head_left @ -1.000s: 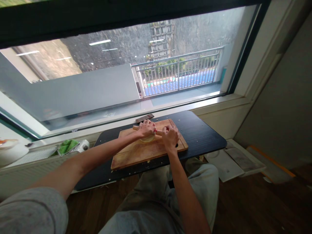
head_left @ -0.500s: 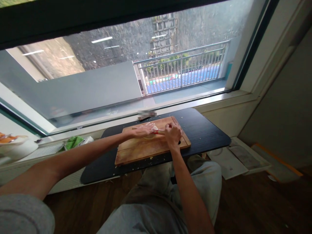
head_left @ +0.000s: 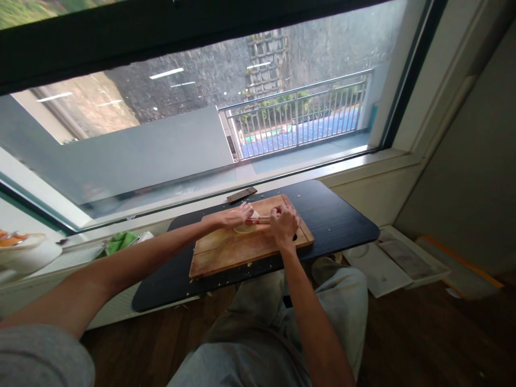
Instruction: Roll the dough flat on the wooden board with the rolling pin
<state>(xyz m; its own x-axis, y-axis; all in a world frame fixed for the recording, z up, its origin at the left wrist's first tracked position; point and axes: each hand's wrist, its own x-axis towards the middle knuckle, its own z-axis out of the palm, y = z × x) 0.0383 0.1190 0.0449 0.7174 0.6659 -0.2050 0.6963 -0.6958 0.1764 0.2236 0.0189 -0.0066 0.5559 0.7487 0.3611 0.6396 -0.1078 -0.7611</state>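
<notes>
- Left hand (head_left: 236, 216) lies flat, fingers spread, on the rolling pin (head_left: 262, 220)
- Right hand (head_left: 285, 224) grip wraps the pin
- Dough (head_left: 244, 229) on the board (head_left: 226, 251) is partly flattened; more rolling looks likely

Both hands (head_left: 262, 220) forward, arms outstretched

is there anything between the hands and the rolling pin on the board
Nothing visible. The left hand lies flat on the rolling pin and the right hand is closed around it, over the pale dough on the board.
</notes>
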